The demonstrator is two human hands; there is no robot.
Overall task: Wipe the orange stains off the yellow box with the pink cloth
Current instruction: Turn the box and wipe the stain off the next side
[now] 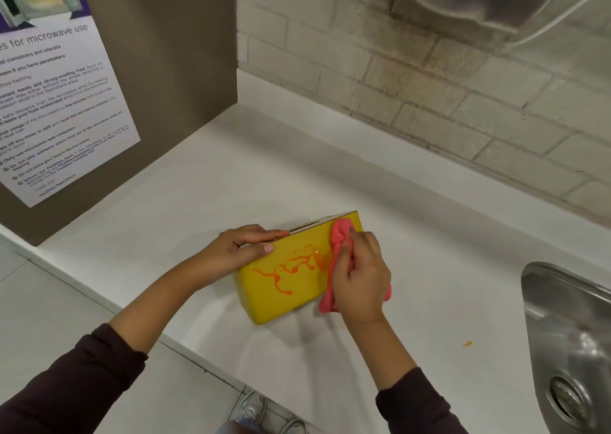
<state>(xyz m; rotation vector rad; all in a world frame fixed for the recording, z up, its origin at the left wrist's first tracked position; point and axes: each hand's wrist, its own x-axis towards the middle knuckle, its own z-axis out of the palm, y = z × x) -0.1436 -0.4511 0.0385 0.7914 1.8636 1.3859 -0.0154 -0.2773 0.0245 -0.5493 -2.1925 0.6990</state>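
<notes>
A yellow box (281,298) stands on the white counter (205,182), its broad side facing me. Orange stains (287,268) squiggle across that side, with a smeared patch at their right end. My left hand (238,248) grips the box's top left edge, thumb on the front face. My right hand (360,278) holds a bunched pink cloth (339,238) pressed against the right part of the box's face. The cloth hides the box's right end, and a corner of it hangs below my hand.
A steel sink (572,334) is set into the counter at the right. A small orange spot (468,344) lies on the counter near it. A brown panel with a microwave notice (59,103) stands at the left. A tiled wall (429,86) runs behind.
</notes>
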